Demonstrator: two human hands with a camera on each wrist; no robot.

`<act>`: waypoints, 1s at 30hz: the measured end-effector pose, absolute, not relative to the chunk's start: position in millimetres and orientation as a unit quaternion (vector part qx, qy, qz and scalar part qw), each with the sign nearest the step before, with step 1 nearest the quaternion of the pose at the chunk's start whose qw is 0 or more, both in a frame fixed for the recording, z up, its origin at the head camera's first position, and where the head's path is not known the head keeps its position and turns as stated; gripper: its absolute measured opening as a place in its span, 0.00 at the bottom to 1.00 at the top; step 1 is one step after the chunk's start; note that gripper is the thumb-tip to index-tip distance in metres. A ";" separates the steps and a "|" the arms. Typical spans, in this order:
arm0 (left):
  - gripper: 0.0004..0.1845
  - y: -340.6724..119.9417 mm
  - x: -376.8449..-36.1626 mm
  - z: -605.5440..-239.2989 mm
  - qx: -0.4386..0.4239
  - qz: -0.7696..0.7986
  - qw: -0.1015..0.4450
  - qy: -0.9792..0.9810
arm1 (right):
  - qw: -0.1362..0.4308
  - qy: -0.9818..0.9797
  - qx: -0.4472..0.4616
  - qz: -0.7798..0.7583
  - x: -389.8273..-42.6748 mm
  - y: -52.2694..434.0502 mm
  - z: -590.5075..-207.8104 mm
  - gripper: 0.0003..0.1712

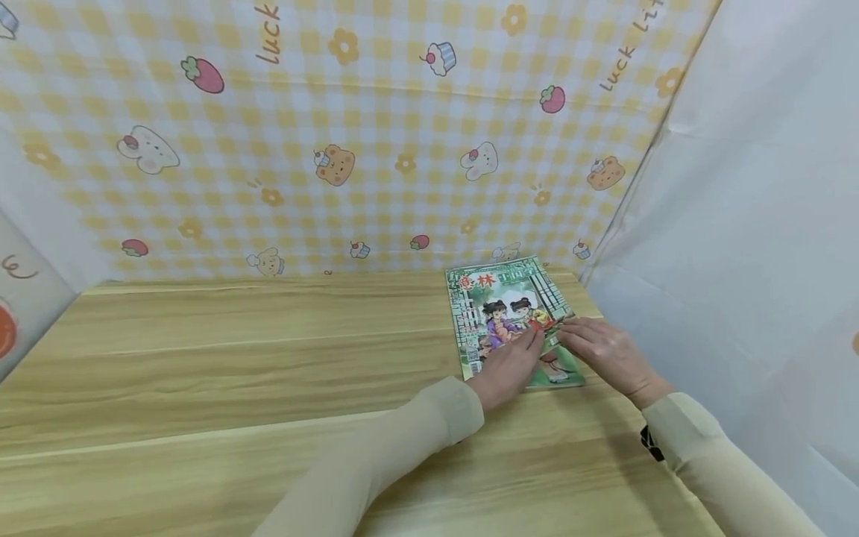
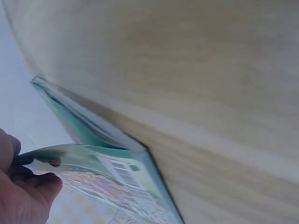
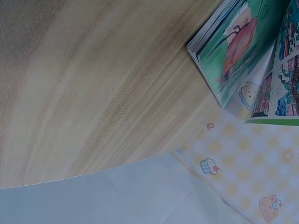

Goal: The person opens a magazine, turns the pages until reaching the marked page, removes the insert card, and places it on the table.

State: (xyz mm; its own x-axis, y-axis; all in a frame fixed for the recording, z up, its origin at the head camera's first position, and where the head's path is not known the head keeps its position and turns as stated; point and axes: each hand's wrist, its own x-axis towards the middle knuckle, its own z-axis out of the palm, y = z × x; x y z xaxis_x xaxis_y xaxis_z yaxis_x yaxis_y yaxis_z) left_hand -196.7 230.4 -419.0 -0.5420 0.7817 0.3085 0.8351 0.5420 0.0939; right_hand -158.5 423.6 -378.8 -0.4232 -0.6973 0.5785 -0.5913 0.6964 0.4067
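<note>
A green magazine [image 1: 473,321] lies at the right of the wooden table, two illustrated children on its front. Its cover [image 2: 135,184] is lifted at the lower right, baring a green page [image 3: 245,46] with a pink drawing. Comic panels show on the raised leaf's underside [image 3: 285,88]. My left hand [image 1: 510,365] reaches over the cover, its fingers fairly straight and touching the printed side. At the raised edge, my right hand [image 1: 607,354] pinches the cover with its fingertips. The right wrist view leaves that hand out of frame.
The wooden table [image 1: 221,358] ends at a yellow checked cloth [image 1: 382,201] behind. A white sheet [image 1: 738,246] hangs along the right side. A black clip [image 1: 651,444] sits on the table's right edge, close by the right sleeve [image 1: 698,440].
</note>
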 end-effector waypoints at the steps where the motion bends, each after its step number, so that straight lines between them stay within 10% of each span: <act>1: 0.25 230.9 -196.6 -418.0 -0.461 -0.116 0.117 -0.872 | 0.376 -0.840 0.386 -0.069 -158.8 422.8 -378.9 0.26; 13: 0.35 223.4 -200.8 -408.6 -0.421 -0.211 0.040 -0.881 | 0.438 -0.856 0.259 0.089 -156.5 426.9 -389.2 0.28; 22: 0.43 194.6 -222.7 -401.1 -0.337 -0.312 0.033 -0.888 | 0.132 -0.965 0.187 0.130 -149.6 431.0 -412.7 0.33; 30: 0.50 164.9 -247.1 -402.0 -0.192 -0.469 0.012 -0.862 | 0.026 -0.965 0.216 0.144 -149.7 433.7 -425.0 0.35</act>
State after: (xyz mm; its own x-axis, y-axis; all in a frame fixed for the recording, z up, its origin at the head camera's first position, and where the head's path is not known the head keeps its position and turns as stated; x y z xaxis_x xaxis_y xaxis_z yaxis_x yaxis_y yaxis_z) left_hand -247.1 164.9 -402.0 -0.9263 0.3193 0.2002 0.3415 0.4867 0.8041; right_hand -149.7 433.7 -425.0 -0.9054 -0.4092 0.1127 -0.4243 0.8654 -0.2666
